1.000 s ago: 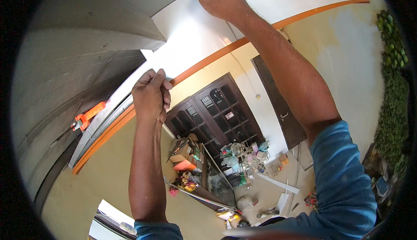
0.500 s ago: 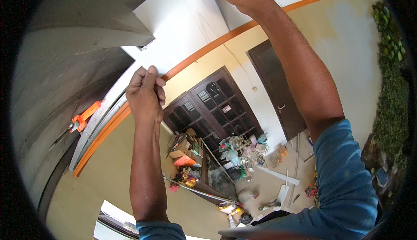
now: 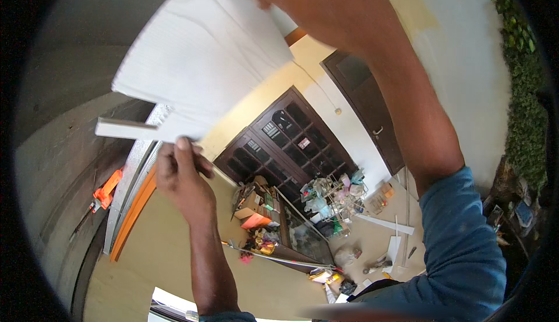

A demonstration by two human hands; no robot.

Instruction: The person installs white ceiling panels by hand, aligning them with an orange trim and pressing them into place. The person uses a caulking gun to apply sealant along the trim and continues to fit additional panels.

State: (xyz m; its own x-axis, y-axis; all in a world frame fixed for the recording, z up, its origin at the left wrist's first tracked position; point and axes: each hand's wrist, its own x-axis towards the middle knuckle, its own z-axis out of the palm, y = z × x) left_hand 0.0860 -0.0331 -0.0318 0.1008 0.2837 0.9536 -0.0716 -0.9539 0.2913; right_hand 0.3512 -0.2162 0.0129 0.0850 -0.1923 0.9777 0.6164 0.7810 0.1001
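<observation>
A white panel (image 3: pixel 174 54), with a notched lower end and a narrow strip (image 3: pixel 122 128) sticking out leftward, spans the upper middle between my hands. My right hand (image 3: pixel 308 10) grips it near the top, fingers curled on its face. My left hand (image 3: pixel 185 176) pinches its lower edge, with the fingertips partly hidden. Left of them, an orange tool (image 3: pixel 106 189) rests beside a silver metal channel (image 3: pixel 116 217) and an orange-brown trim (image 3: pixel 137 211) along the dark overhead structure.
Below are dark double doors (image 3: pixel 279 141), a single brown door (image 3: pixel 355 106), a cabinet piled with boxes (image 3: pixel 253 202), a rack of bags (image 3: pixel 332 197) and loose strips (image 3: pixel 384 226) on the floor. Plants (image 3: pixel 521 124) line the right side.
The white panel has come away from the overhead surface and tilted down and left. My left hand has moved lower with it; my right hand has come closer and slightly leftward.
</observation>
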